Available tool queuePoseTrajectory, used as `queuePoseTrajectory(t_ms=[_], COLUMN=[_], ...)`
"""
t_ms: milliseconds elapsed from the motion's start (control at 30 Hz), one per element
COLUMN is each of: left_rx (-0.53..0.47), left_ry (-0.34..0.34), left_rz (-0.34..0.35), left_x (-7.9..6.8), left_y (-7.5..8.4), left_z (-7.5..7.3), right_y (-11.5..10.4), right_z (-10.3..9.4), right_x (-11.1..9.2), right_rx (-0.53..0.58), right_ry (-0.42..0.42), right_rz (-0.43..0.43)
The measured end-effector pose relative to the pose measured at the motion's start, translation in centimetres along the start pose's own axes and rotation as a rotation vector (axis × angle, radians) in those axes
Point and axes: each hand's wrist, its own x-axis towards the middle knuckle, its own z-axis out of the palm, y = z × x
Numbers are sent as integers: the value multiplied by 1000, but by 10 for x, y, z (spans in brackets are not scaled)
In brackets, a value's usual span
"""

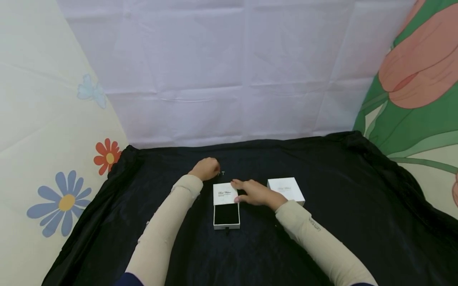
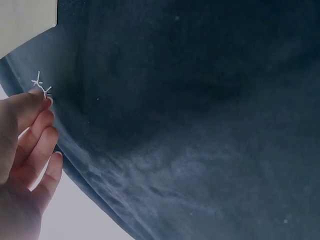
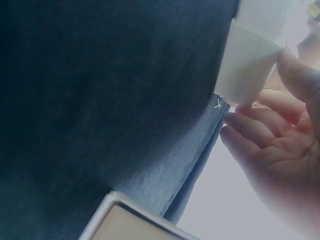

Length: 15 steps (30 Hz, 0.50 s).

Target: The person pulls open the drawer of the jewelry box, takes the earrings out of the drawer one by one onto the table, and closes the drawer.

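My left hand [image 1: 206,169] is just beyond the far left corner of a white slide-out box. Its thumb and index finger pinch a small silvery piece with thin branching arms [image 2: 38,81], whose exact kind I cannot tell. The box has a white printed sleeve [image 1: 222,198], and its drawer [image 1: 226,215], with a black insert and dark pull tab, is slid partly out toward me. At the right side of the sleeve, my right hand [image 1: 258,194] grips the edge between thumb and fingers. The right wrist view shows the sleeve [image 3: 247,65] beside those fingers.
A second white box [image 1: 286,189] with printed lettering stands on the right, close behind my right wrist. Black cloth [image 1: 343,222] covers the table, with folds along its edges. A white sheet [image 1: 229,79] hangs behind, between flower-patterned walls.
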Motion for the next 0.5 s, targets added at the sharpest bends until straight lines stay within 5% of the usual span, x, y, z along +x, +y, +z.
queuePoseTrajectory(t_ms=[500], left_rx=[37], left_ry=[38], left_rz=[-36], left_x=[-2], left_y=[4], left_z=[1], right_y=[1], right_z=[1], right_x=[0], right_rx=[-7], right_ry=[5], right_rz=[-13])
